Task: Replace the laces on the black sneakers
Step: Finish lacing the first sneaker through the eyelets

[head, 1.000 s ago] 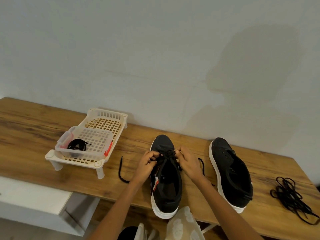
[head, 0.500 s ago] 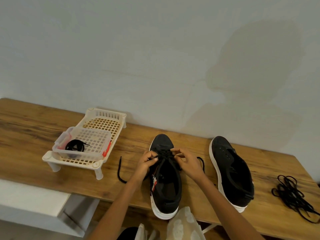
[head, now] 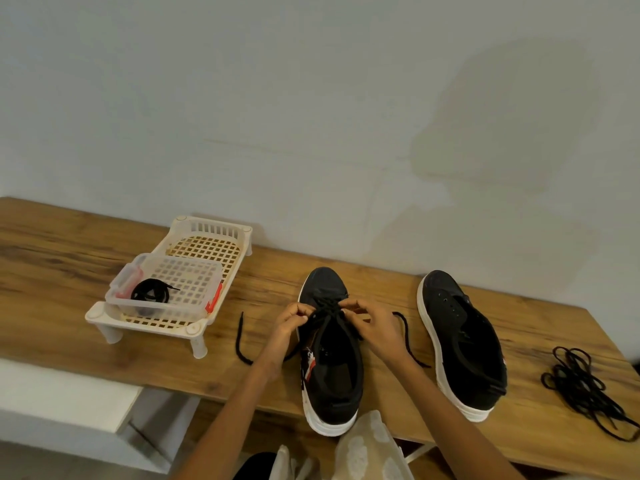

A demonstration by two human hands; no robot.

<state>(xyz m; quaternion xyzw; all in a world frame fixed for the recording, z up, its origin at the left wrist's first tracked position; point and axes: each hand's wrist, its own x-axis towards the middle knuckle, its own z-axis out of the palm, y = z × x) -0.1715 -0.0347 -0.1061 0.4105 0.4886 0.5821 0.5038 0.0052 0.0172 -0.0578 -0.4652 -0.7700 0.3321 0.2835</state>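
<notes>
At the bottom centre of the frame, a patterned cloth [head: 370, 448] overlaps the table [head: 52, 271] edge. Just above it, the near sneaker [head: 332, 372] stands with its heel toward you and its toe toward the wall. Your left hand [head: 289, 322] pinches the lace [head: 242, 341] at the shoe's left eyelets, fingers curled; your right hand [head: 374, 323] pinches the same lace at the right eyelets. One loose end of the lace trails onto the table left of the shoe, the other curves out to its right. At centre right, the second sneaker [head: 460, 341] lies unlaced, well apart from both hands. At far right, a tangle of black laces [head: 585, 386] rests on the wood. At centre left, a white rack [head: 145, 317] carries a clear box [head: 194, 282] holding a coiled lace [head: 150, 294].
</notes>
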